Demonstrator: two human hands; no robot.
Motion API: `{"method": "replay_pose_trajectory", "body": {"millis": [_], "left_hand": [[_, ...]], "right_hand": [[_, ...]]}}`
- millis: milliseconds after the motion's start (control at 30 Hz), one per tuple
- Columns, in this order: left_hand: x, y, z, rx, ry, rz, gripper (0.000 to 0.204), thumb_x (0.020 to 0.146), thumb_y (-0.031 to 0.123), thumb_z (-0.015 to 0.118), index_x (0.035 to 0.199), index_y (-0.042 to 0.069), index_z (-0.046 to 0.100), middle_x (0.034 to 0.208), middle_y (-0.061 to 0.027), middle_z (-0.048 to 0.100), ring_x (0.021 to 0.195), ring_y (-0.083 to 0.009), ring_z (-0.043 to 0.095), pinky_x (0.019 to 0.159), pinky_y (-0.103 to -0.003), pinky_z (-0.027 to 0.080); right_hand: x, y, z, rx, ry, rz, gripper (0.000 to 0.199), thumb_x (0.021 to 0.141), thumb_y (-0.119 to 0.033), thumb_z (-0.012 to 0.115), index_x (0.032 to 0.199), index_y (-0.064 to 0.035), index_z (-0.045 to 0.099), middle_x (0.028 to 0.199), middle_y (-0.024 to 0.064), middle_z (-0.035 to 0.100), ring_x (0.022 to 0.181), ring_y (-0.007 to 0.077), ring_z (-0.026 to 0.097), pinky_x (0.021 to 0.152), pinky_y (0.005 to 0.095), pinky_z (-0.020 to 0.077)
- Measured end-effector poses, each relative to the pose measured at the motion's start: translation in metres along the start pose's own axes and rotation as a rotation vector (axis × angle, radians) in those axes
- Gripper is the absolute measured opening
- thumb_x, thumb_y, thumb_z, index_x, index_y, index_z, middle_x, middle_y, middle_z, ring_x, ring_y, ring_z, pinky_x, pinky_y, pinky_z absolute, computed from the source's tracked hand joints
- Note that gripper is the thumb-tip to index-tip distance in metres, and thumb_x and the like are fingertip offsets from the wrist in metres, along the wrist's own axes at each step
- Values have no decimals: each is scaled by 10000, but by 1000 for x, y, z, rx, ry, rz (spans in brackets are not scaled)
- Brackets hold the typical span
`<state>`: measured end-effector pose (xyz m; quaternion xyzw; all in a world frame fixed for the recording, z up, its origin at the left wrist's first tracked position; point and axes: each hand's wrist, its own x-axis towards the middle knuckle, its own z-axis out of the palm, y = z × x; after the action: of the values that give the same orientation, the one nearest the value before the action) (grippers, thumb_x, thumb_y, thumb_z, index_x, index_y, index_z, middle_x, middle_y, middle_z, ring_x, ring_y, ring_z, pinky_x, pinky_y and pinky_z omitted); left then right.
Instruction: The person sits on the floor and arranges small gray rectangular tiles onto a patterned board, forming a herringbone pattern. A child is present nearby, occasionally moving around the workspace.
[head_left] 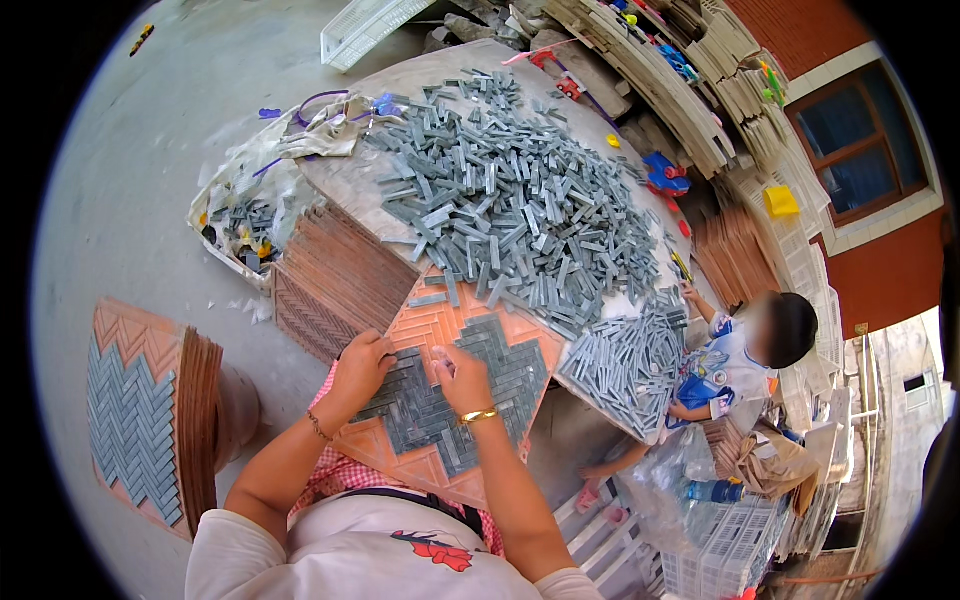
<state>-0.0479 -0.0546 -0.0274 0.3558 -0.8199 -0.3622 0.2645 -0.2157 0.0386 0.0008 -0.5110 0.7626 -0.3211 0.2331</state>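
Note:
An orange mold tray (430, 462) with herringbone grooves lies tilted in front of me. Grey stone strips (495, 365) fill much of its middle in a zigzag pattern. My left hand (368, 360) is over the tray's left side, its fingers curled together by the strips. Near the tray's middle, my right hand (461, 382) is closed, thumb and fingers drawn together just above the grooves. Whatever either hand may hold is too small or hidden to make out. Beyond the tray spreads a big heap of loose grey strips (520, 190).
Stacked brown mold trays (335, 270) stand left of the work tray. A filled tray (130, 430) tops another stack at far left. On the right, a child (730, 350) leans beside a pile of thinner strips (625, 370). White plastic crates (715, 545) sit at lower right.

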Motion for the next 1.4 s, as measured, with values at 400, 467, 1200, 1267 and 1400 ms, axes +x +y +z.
{"method": "replay_pose_trajectory", "body": {"millis": [400, 467, 1200, 1267, 1400], "left_hand": [[72, 13, 17, 129, 111, 216, 251, 682, 75, 678, 905, 13, 580, 852, -116, 525, 890, -307, 542, 721, -404, 481], [82, 7, 19, 167, 89, 214, 264, 680, 75, 676, 914, 16, 570, 862, -115, 529, 897, -303, 545, 726, -401, 485], [24, -9, -7, -92, -17, 25, 90, 746, -2, 608, 834, -10, 627, 810, -139, 592, 767, -324, 595, 697, -383, 476], [24, -10, -5, -98, -12, 15, 93, 751, -5, 608, 840, -8, 630, 809, -138, 588, 764, -322, 593, 693, -380, 475], [23, -9, -3, -92, -19, -1, 96, 765, -6, 607, 855, -3, 638, 810, -139, 581, 764, -320, 586, 684, -380, 470]], "right_hand": [[102, 25, 4, -328, 317, 35, 349, 753, -129, 693, 1056, -64, 533, 864, 107, 659, 779, 298, 634, 673, 398, 497], [99, 22, 2, -236, 238, 114, 372, 764, -90, 675, 1100, -59, 517, 843, 102, 667, 736, 255, 647, 650, 365, 500], [36, -1, -8, -7, -172, 3, 335, 723, -14, 624, 1051, -83, 624, 816, 106, 621, 718, 255, 606, 683, 341, 497], [35, -2, -5, -71, -166, -17, 340, 726, -18, 624, 1059, -87, 626, 831, 117, 625, 769, 286, 602, 709, 373, 492], [32, 4, -3, -185, -178, -51, 327, 747, -46, 628, 1070, -94, 629, 864, 135, 633, 848, 326, 597, 744, 420, 481]]}}
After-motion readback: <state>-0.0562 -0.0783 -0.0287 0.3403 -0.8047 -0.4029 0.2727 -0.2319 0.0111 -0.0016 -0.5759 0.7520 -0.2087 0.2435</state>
